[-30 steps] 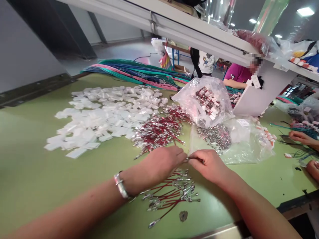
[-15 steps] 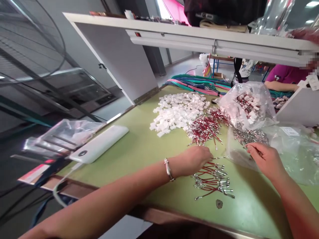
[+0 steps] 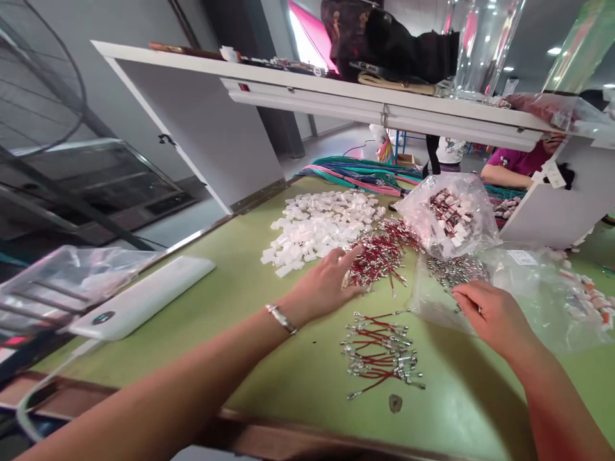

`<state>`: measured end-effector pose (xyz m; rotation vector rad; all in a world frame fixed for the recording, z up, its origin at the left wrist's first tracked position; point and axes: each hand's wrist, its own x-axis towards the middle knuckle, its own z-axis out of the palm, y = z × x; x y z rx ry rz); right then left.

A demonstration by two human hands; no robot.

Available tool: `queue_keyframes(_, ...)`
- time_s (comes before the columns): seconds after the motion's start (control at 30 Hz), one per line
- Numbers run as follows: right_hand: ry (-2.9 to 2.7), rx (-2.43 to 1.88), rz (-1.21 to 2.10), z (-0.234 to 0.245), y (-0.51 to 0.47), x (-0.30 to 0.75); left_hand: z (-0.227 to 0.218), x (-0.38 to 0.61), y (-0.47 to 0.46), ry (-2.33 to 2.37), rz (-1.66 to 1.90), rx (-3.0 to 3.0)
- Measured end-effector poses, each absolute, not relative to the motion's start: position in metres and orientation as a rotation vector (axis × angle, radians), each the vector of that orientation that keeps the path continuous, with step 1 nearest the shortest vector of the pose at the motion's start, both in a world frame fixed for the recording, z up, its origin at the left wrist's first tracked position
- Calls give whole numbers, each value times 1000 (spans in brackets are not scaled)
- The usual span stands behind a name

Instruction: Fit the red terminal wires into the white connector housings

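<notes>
My left hand reaches to the near left edge of a pile of short red wires with metal terminals. Its thumb and fingers are apart, and nothing shows between them. My right hand is closed in a pinch beside the heap of small loose metal terminals; what its fingertips hold is too small to make out. Between and below my hands, several red wires lie side by side in a loose row on the green table. White plastic connector pieces are spread behind my left hand.
A clear bag of wired connectors stands behind the terminals. A flat plastic bag lies at right. A long white device with a cable rests at left. Wire bundles lie at the back under a shelf. A person sits beyond.
My left hand has moved from the row of red wires up and away to the pile, its fingers opening. My right hand stays pinched by the terminals. The view has shifted to the right.
</notes>
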<state>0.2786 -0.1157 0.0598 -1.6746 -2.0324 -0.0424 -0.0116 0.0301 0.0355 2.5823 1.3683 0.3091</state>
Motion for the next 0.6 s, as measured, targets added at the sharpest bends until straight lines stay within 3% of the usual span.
queue_keyframes(0.23,-2137,-1743,-27,62,-115,273,3,-13,53,1165,349,2605)
queue_keyframes(0.6,-2328,-1829,-39,61,-115,272,1,60,71,1124,524,2572)
